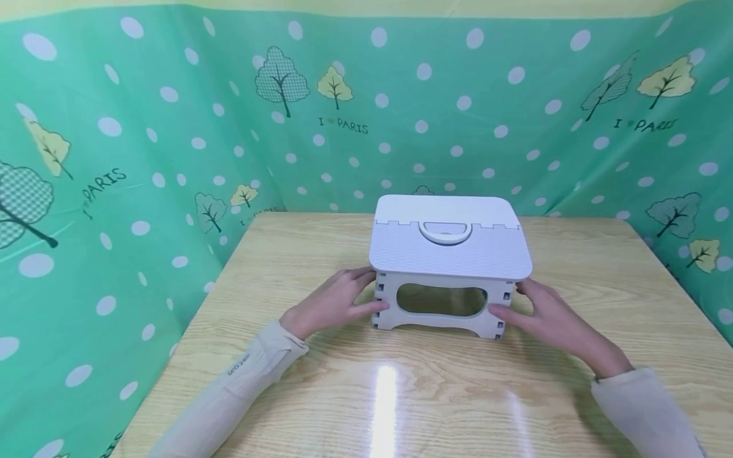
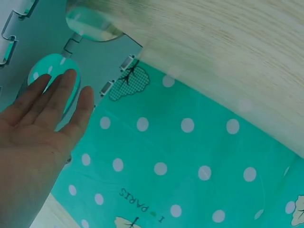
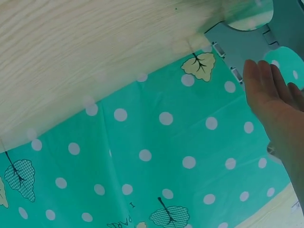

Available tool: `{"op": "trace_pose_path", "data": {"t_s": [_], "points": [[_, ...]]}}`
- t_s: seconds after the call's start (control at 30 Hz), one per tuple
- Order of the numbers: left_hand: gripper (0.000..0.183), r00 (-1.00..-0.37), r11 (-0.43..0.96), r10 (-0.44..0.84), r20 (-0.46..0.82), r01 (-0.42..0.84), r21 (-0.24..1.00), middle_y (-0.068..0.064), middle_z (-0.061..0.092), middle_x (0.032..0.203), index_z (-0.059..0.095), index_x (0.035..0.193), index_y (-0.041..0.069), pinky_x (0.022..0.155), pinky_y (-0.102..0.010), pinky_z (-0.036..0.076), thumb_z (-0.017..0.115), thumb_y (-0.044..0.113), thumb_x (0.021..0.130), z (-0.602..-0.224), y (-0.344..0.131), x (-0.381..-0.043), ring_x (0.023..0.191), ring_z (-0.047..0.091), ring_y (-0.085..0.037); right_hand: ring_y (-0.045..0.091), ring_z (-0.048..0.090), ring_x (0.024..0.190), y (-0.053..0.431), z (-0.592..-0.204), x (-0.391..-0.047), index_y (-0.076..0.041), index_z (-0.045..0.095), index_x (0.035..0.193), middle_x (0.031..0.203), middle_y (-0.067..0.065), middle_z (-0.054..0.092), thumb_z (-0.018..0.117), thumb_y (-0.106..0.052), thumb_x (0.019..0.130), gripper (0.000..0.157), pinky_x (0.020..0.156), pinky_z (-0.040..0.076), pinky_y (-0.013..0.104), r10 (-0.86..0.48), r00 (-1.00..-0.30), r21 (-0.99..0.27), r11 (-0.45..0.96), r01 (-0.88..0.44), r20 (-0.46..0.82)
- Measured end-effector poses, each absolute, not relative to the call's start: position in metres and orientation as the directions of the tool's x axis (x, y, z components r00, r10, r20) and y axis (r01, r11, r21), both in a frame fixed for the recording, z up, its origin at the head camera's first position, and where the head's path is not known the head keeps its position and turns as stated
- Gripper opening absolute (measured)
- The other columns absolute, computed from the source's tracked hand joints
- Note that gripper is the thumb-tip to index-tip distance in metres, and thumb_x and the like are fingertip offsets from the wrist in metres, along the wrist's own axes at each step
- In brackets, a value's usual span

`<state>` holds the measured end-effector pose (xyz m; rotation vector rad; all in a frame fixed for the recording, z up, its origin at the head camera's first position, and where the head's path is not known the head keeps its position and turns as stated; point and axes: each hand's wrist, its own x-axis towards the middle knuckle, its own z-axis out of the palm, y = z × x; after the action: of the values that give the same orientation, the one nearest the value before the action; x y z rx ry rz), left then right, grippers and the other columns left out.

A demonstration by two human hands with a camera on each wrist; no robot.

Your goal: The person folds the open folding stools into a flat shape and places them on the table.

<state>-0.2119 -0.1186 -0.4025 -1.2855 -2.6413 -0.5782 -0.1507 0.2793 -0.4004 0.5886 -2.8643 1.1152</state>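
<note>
Through the head camera I see a little white stool (image 1: 452, 254) standing on the wooden worktop (image 1: 458, 407). The left hand (image 1: 340, 302) is at its left side, the right hand (image 1: 552, 318) at its right. Both have nearly straight fingers (image 2: 61, 97), with thumbs spread wide at the front.

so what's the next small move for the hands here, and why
Probably ease the left hand and right hand outward, away from the stool: it already looks unfolded, its legs upright on the table and its top lying flat, so it likely needs no more support.
</note>
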Motion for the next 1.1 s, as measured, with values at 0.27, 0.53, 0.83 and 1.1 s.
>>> {"op": "trace_pose_path", "data": {"t_s": [0.27, 0.53, 0.83, 1.1], "points": [[0.061, -0.594, 0.531, 0.747, 0.299, 0.804, 0.268, 0.004, 0.067, 0.112, 0.049, 0.142, 0.01, 0.086, -0.023, 0.053, 0.056, 0.052, 0.098, -0.406, -0.115, -0.212, 0.095, 0.066, -0.012, 0.035, 0.061, 0.116, 0.272, -0.401, -0.152, -0.011, 0.043, 0.146, 0.127, 0.012, 0.064, 0.068, -0.032, 0.096, 0.06, 0.09, 0.05, 0.057, -0.384, -0.91, -0.632, 0.67, -0.39, 0.156], [0.063, -0.612, 0.539, 0.732, 0.298, 0.788, 0.297, 0.007, 0.067, 0.104, 0.044, 0.146, 0.012, 0.075, -0.017, 0.052, 0.057, 0.051, 0.098, -0.409, -0.112, -0.21, 0.083, 0.064, -0.007, 0.03, 0.06, 0.117, 0.271, -0.402, -0.155, -0.015, 0.037, 0.151, 0.13, 0.009, 0.062, 0.07, -0.036, 0.094, 0.068, 0.088, 0.053, 0.051, -0.393, -0.905, -0.614, 0.677, -0.406, 0.165], [0.079, -0.651, 0.55, 0.714, 0.258, 0.749, 0.369, 0.006, 0.065, 0.11, 0.024, 0.157, 0.018, 0.065, -0.016, 0.049, 0.058, 0.055, 0.096, -0.411, -0.109, -0.208, 0.069, 0.057, -0.002, 0.021, 0.063, 0.111, 0.271, -0.399, -0.16, -0.017, 0.042, 0.146, 0.124, 0.005, 0.066, 0.076, -0.038, 0.089, 0.069, 0.085, 0.055, 0.039, -0.393, -0.908, -0.657, 0.647, -0.387, 0.147], [0.082, -0.679, 0.547, 0.703, 0.214, 0.707, 0.448, 0.009, 0.064, 0.107, 0.018, 0.158, 0.024, 0.061, -0.019, 0.049, 0.06, 0.056, 0.095, -0.41, -0.108, -0.209, 0.062, 0.055, -0.003, 0.017, 0.057, 0.111, 0.269, -0.387, -0.172, -0.032, 0.033, 0.15, 0.136, -0.002, 0.053, 0.085, -0.024, 0.081, 0.087, 0.083, 0.056, 0.034, -0.477, -0.862, -0.725, 0.531, -0.438, 0.172]]}}
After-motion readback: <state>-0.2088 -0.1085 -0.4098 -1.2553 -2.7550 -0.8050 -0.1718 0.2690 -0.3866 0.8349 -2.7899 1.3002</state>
